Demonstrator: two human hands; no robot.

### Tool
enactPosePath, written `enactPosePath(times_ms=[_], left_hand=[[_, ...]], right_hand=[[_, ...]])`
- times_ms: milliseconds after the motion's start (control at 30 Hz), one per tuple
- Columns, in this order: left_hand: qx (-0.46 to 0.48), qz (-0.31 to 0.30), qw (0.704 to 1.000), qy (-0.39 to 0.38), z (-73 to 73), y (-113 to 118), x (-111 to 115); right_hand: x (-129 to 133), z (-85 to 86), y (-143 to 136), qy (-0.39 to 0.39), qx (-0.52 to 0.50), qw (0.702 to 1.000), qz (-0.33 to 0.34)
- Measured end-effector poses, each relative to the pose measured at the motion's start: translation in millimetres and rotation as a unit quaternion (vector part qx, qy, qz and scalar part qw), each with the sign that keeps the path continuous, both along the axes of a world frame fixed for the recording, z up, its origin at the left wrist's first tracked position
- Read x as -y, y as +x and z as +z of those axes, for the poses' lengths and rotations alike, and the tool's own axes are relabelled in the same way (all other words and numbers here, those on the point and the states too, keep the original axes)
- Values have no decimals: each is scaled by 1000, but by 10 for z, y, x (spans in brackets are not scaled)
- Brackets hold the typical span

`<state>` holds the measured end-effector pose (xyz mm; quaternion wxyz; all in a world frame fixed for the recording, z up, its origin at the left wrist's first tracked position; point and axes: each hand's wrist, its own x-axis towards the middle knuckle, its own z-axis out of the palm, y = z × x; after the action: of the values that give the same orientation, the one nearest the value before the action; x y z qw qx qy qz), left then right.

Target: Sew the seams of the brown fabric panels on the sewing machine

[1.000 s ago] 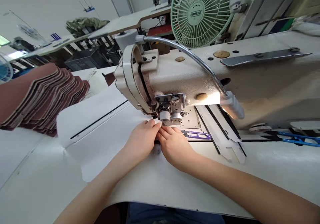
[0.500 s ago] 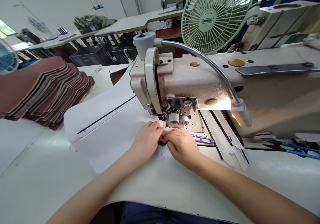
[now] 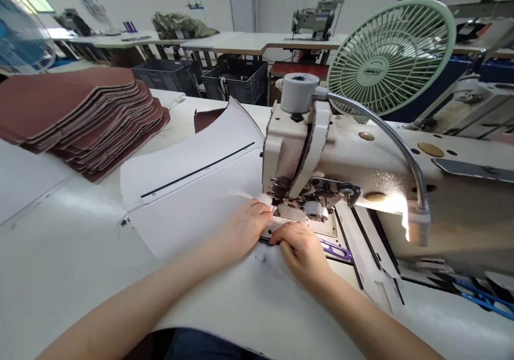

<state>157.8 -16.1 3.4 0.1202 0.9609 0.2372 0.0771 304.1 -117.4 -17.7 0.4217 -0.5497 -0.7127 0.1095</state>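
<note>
A sewing machine (image 3: 297,145) stands before me, its needle area lit by a small lamp (image 3: 417,223) on a bendable metal neck. To its left lies a large white panel (image 3: 201,188) with a black strip (image 3: 196,170) across it. My left hand (image 3: 249,226) is closed at the panel's right edge, close beside the needle. Just right of it, my right hand (image 3: 301,245) rests on the front of the machine bed with curled fingers. Whatever its fingertips pinch is hidden. A purple slotted piece (image 3: 335,249) lies by that hand.
At the left is a stack of brown panels (image 3: 92,119). White strips with black edges (image 3: 363,247) and blue-handled snips (image 3: 482,298) lie to the right. Behind the machine stand a green fan (image 3: 373,70) and grey crates (image 3: 236,79).
My view has swung right and up, so the machine sits farther right and lower in the picture. The white panel's right part shows more. My left hand has shifted slightly away from my right.
</note>
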Motion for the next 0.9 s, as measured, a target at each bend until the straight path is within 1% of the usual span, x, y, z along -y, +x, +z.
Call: enactPosePath(times_ms=[133, 267, 433, 500, 567, 600, 633, 667, 700, 733, 767, 800, 833, 867, 900], left_hand=[[-18, -13, 1000, 8, 7, 4, -15], [-28, 4, 1000, 1, 17, 0, 15], [-29, 0, 1000, -1, 29, -5, 75], [-18, -15, 1000, -3, 81, -40, 44], [4, -16, 1000, 15, 185, -163, -43], [23, 11, 999, 41, 251, -272, -101], [53, 66, 993, 77, 323, -414, -162], [91, 143, 979, 118, 392, -587, -219], [135, 233, 951, 151, 453, -782, -265], [182, 322, 915, 164, 501, -985, -296], [228, 401, 875, 149, 532, -1184, -308], [277, 468, 833, 101, 544, -1364, -302], [325, 516, 792, 20, 537, -1513, -279], [366, 539, 754, -86, 515, -1623, -245], [394, 536, 718, -205, 483, -1694, -203]], right_hand=[[-3, 2, 3, 0, 0, 1000, 16], [9, 27, -6, 18, 4, 999, 27], [22, 52, -15, 41, 7, 998, 43], [24, 51, -6, 47, 12, 998, 50], [30, 50, 6, 47, 17, 997, 54], [33, 51, 12, 48, 17, 997, 54], [36, 52, 16, 49, 17, 997, 55], [38, 54, 18, 49, 18, 997, 56], [38, 56, 18, 47, 19, 997, 58], [37, 58, 16, 44, 21, 997, 59], [34, 58, 13, 41, 23, 997, 60], [30, 57, 9, 35, 26, 997, 61], [26, 54, 6, 28, 30, 997, 62], [23, 50, 4, 23, 35, 997, 60], [21, 44, 4, 17, 40, 997, 58]])
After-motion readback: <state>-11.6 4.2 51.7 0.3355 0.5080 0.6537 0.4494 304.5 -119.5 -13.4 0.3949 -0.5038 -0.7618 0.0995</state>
